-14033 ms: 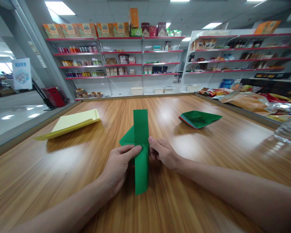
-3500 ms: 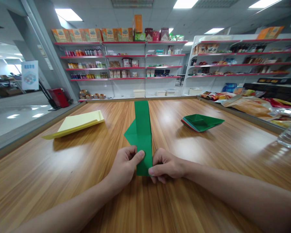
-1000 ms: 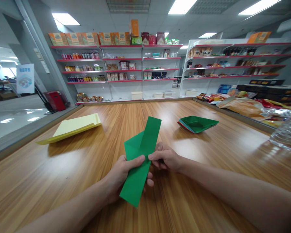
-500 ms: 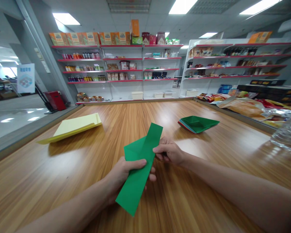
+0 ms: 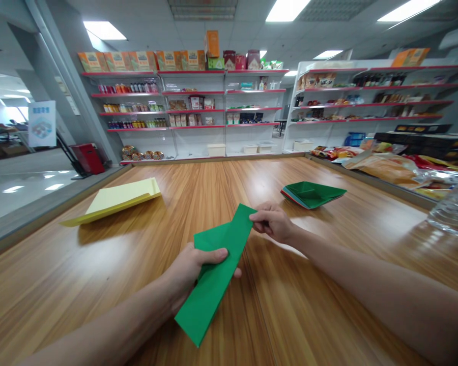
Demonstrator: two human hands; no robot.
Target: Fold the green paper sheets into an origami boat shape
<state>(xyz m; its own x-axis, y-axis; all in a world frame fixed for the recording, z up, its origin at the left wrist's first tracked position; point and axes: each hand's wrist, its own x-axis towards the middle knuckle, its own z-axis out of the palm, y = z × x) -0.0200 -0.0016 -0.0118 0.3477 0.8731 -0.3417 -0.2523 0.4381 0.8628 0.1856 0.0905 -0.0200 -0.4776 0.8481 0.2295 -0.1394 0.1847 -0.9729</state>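
Observation:
A folded sheet of green paper is held above the wooden table, with a long strip lying slantwise across a wider folded part. My left hand grips its middle, thumb on top and fingers mostly hidden underneath. The upper right corner of the strip is pinched between the thumb and fingers of my right hand. Behind my right hand, on the table, rests a folded green paper piece with red and light blue layers showing at its left edge.
A stack of yellow paper with curled edges lies on the table's left side. A clear plastic bottle is at the right edge. Bagged goods sit beyond the table's right rim, and stocked shelves stand behind.
My right hand has slid along the strip's edge to its upper right corner. The green paper has tilted, its lower end shifting slightly left and down.

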